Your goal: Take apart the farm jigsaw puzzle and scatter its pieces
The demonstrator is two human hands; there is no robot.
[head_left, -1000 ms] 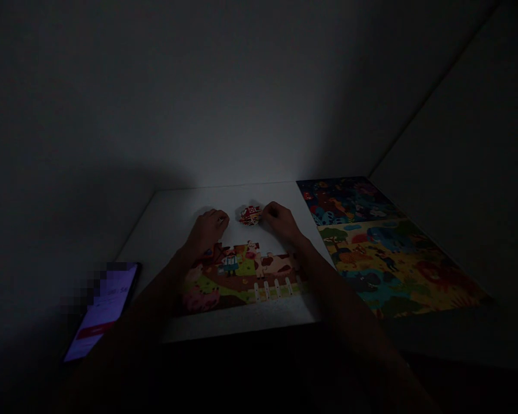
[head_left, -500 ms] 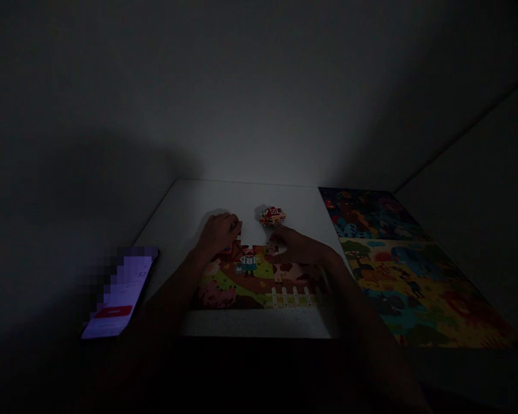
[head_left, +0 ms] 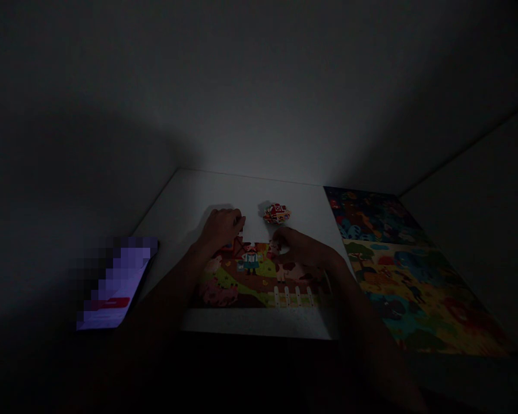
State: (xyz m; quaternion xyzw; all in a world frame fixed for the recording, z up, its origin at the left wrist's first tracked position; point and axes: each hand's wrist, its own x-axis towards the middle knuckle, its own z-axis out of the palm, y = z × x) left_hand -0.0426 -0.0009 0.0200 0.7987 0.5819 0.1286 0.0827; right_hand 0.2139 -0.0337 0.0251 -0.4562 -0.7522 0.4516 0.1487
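A partly assembled farm jigsaw puzzle (head_left: 250, 284) lies on the white table, showing a farmer, a pig, a cow and a white fence. At its upper left edge, my left hand (head_left: 221, 227) rests with fingers curled in; whatever they hold is hidden in the dim light. My right hand (head_left: 302, 247) bends over the upper right part, thumb and forefinger closed around a puzzle piece (head_left: 275, 247) with the cow's head. Just beyond my right fingertips sits a small pile of loose puzzle pieces (head_left: 277, 214), a red barn piece on top.
To the left lies a lit phone (head_left: 116, 287), its screen partly blurred out. On the right are two colourful animal pictures, a dark one (head_left: 371, 215) behind and a yellow savanna one (head_left: 418, 293) in front. A pale wall (head_left: 259, 103) rises behind the table (head_left: 259, 322).
The view has shifted and tilted slightly. My left fingers have curled a little over the puzzle's upper left edge. My right hand stays at the cow's head.
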